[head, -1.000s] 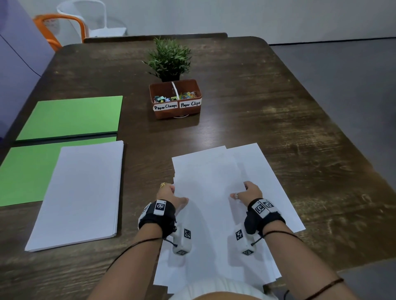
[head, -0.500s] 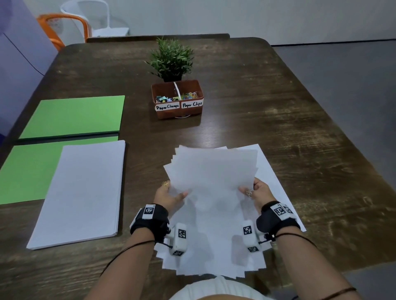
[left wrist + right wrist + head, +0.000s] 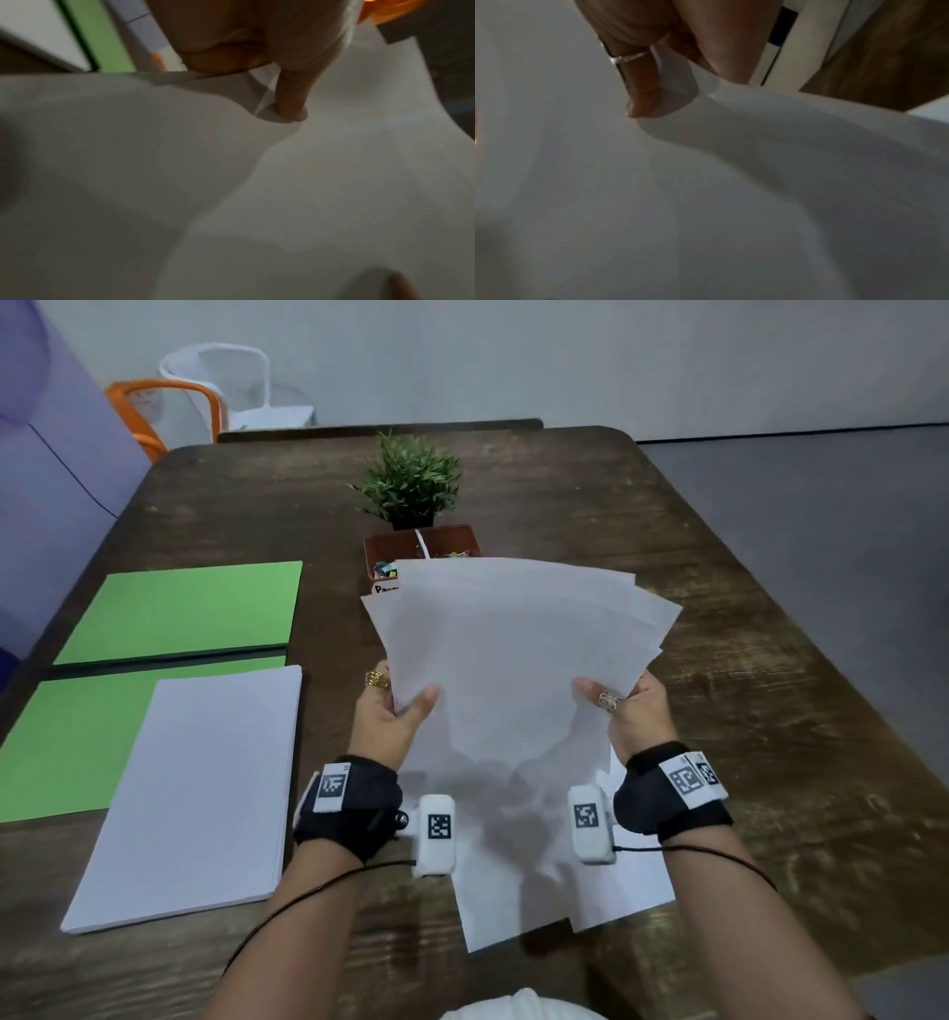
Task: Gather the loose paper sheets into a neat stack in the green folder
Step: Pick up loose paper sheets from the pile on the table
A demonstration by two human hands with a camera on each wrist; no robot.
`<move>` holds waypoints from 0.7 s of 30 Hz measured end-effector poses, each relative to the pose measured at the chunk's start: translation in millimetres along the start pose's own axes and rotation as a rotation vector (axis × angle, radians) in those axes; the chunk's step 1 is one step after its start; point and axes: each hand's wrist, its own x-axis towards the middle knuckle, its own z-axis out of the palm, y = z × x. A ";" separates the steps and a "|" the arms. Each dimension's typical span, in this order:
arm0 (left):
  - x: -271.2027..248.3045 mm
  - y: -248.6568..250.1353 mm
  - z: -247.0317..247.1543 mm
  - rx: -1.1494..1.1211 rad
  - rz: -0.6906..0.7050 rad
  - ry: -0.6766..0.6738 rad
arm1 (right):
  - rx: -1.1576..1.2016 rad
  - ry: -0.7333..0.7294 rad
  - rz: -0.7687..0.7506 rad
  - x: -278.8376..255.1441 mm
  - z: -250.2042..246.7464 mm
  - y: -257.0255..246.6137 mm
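A fanned bundle of loose white sheets (image 3: 518, 660) is lifted off the table, tilted up toward me. My left hand (image 3: 395, 711) grips its left edge, thumb on top, and my right hand (image 3: 624, 711) grips the right edge. Both wrist views show a thumb pressed on the paper (image 3: 334, 182) (image 3: 706, 182). A few more white sheets (image 3: 606, 891) lie on the table under my wrists. The green folder (image 3: 77, 742) lies open at the left, with a neat white stack (image 3: 195, 793) on its near half.
A small brown box of paper clips (image 3: 426, 546) and a potted plant (image 3: 411, 480) stand behind the lifted sheets. Orange and white chairs (image 3: 215, 397) sit beyond the dark wooden table (image 3: 744, 711). The near table edge is close to my body.
Both hands gripped the spread sheets that lay flat and raised them off the table, tilting the fanned bundle upward. A few sheets stayed on the table.
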 end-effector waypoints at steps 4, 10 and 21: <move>2.2 20.0 3.3 -0.012 0.104 0.014 | -0.167 -0.087 -0.091 2.8 6.0 -20.9; 17.5 30.0 9.1 0.208 0.248 0.041 | -0.219 -0.199 -0.090 14.0 22.9 -31.7; 25.7 51.5 14.0 0.465 0.517 0.083 | -0.370 -0.064 -0.249 25.4 21.9 -45.1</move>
